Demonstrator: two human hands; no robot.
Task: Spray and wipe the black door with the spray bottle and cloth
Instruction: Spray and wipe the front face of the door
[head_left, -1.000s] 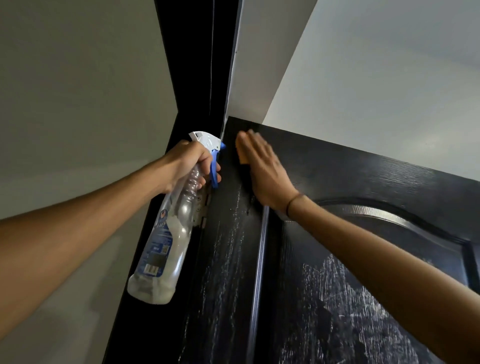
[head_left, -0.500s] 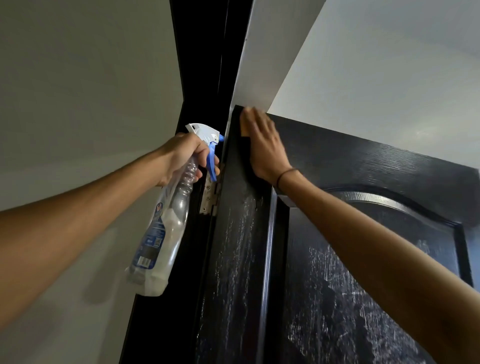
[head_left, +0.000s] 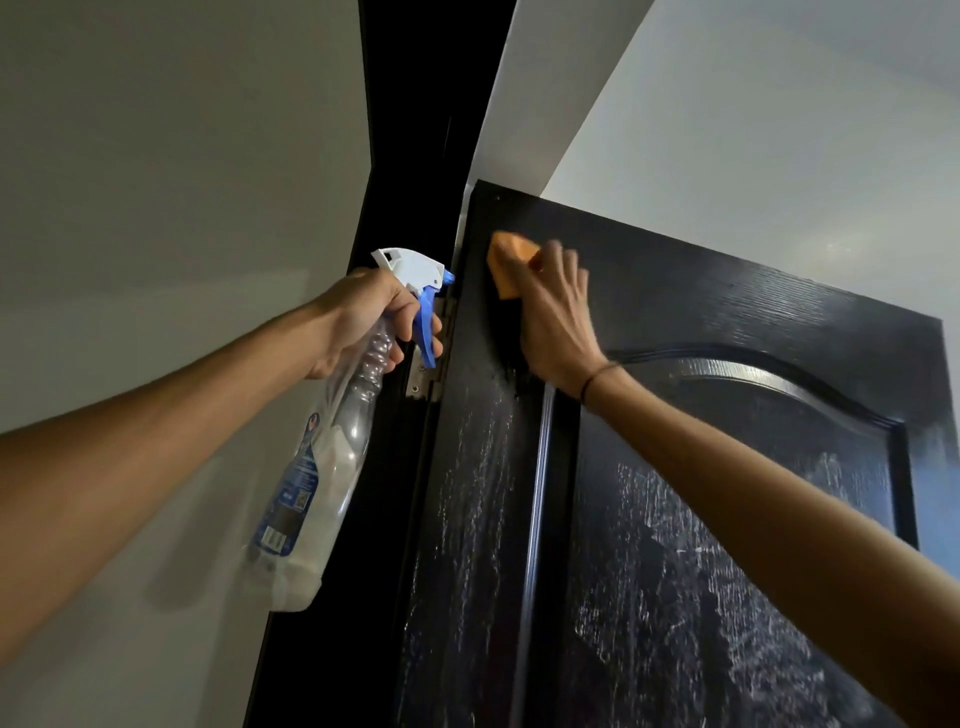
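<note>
The black door (head_left: 727, 322) stands ajar, and its upper left corner is in front of me. Whitish wet streaks cover its lower panel and left stile. My right hand (head_left: 558, 322) lies flat on the door near the top left corner. It presses an orange cloth (head_left: 511, 260), which sticks out beyond the fingertips. My left hand (head_left: 363, 317) grips the neck of a clear spray bottle (head_left: 332, 467) with a white head and a blue trigger. Its nozzle points at the hinge side of the door.
A metal hinge (head_left: 428, 374) sits just right of the bottle's trigger. The black door frame (head_left: 415, 130) runs up between the pale wall (head_left: 156, 208) on the left and the white ceiling above the door.
My right hand has slid down from the door's top corner and a little to the right, and the orange cloth now shows past the fingers. The left hand still holds the bottle by the hinge.
</note>
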